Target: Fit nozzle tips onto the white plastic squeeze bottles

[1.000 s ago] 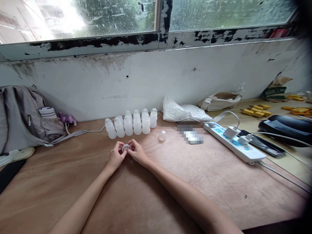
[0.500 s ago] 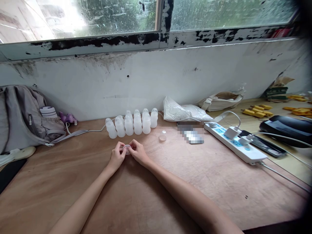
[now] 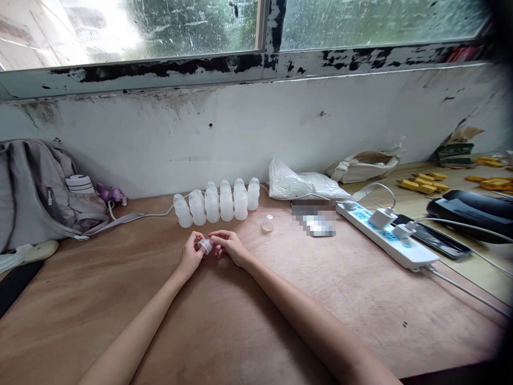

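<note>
My left hand (image 3: 192, 252) pinches a small clear plastic cap (image 3: 206, 245) between thumb and fingers, just above the wooden table (image 3: 224, 315). My right hand (image 3: 230, 246) rests beside it with fingers loosely curled, its fingertips close to the cap but apart from it. Behind both hands stands a cluster of several small translucent white bottles (image 3: 218, 203). A second clear cap (image 3: 267, 223) lies on the table to the right of my hands.
A grey backpack (image 3: 38, 192) sits at the left against the wall. A white plastic bag (image 3: 300, 184), a power strip (image 3: 380, 232) with chargers and cables, a phone (image 3: 435, 240) and yellow pieces (image 3: 422, 182) lie at the right.
Both hands held the cap between them before. Now my right hand has let go and drawn slightly away, and my left hand holds the cap alone, turned on its side.
</note>
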`<state>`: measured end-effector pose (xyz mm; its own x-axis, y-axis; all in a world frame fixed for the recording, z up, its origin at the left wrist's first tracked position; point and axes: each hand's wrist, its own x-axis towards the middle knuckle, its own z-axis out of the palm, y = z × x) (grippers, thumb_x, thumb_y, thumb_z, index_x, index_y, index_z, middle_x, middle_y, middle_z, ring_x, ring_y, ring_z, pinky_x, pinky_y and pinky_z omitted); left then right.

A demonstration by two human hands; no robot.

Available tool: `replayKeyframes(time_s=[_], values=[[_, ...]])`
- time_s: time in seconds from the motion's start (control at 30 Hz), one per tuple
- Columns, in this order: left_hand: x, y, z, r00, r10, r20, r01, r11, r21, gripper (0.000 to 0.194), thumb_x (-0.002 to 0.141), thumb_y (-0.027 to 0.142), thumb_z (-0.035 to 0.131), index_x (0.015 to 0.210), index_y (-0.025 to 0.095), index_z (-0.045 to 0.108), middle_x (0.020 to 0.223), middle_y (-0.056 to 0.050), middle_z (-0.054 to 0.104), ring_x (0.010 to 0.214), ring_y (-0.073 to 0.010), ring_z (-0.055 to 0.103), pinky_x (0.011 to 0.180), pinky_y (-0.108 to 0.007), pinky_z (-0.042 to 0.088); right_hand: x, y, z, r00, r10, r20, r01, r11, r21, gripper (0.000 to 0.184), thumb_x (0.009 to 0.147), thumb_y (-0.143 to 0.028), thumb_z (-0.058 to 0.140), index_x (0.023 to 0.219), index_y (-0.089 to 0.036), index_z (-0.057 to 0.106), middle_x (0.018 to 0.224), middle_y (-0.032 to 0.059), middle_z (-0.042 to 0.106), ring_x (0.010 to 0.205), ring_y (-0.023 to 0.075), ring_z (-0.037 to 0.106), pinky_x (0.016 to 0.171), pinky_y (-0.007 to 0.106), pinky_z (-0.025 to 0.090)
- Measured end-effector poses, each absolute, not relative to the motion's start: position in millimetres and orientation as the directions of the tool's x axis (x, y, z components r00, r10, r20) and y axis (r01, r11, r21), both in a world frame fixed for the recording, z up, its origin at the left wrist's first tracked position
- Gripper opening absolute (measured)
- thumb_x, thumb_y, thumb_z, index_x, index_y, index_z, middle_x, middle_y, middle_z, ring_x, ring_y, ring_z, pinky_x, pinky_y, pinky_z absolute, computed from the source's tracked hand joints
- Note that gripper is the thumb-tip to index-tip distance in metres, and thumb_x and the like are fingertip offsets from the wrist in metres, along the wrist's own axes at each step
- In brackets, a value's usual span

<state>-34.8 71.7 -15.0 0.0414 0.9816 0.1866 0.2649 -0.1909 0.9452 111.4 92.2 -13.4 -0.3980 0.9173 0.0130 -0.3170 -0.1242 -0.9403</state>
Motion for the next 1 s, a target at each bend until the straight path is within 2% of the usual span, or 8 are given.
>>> replayKeyframes(time_s=[0.27,0.57,0.7,0.83,1.0], values=[[-35,72,-12,0.110,0.977,0.183,0.213,-0.203,0.956,0.022,0.067,0.028,0.055,0.073,0.021,0.035,0.058,0.008,0.046,0.044,-0.0066,0.047,0.039,-0.016,0.038,115,93,-11,-0.446,0.895,0.028,-0.315,-0.127,-0.941,0.028,0.062,-0.035,0.069,0.074,-0.014,0.056,0.056,-0.0039,0.056,0.042,0.0071,0.050,0.040,0.020,0.042],[-36,72,-15,0.118,0.971,0.208,0.256,-0.232,0.938,0.023,0.069,0.030,0.054,0.071,0.021,0.033,0.049,0.010,0.043,0.036,-0.0050,0.041,0.036,-0.014,0.031,116,92,-9,-0.476,0.879,0.032,-0.328,-0.143,-0.934,0.026,0.064,-0.035,0.068,0.075,-0.014,0.058,0.059,-0.0022,0.057,0.047,0.0078,0.051,0.046,0.022,0.044],[-36,74,-16,0.106,0.971,0.216,0.300,-0.238,0.924,0.024,0.070,0.033,0.054,0.071,0.021,0.034,0.049,0.010,0.043,0.036,-0.0050,0.041,0.035,-0.015,0.031,116,91,-8,-0.466,0.884,0.033,-0.333,-0.140,-0.932,0.026,0.063,-0.035,0.068,0.072,-0.013,0.058,0.061,-0.0016,0.057,0.048,0.0075,0.051,0.047,0.022,0.043],[-35,71,-12,0.102,0.968,0.229,0.377,-0.251,0.892,0.017,0.073,0.033,0.050,0.079,0.020,0.041,0.056,0.006,0.053,0.039,-0.0087,0.049,0.036,-0.018,0.037,113,92,-12,-0.404,0.914,0.028,-0.351,-0.127,-0.928,0.028,0.063,-0.039,0.067,0.069,-0.015,0.054,0.060,-0.0032,0.056,0.046,0.0071,0.049,0.045,0.021,0.040],[-37,64,4,0.108,0.940,0.322,0.522,-0.329,0.787,0.023,0.069,0.025,0.055,0.092,0.020,0.055,0.080,-0.002,0.065,0.053,-0.0120,0.056,0.053,-0.023,0.045,113,97,-17,-0.317,0.948,0.011,-0.392,-0.121,-0.912,0.032,0.067,-0.046,0.061,0.069,-0.017,0.048,0.053,-0.0063,0.048,0.042,0.0062,0.045,0.043,0.021,0.040]])
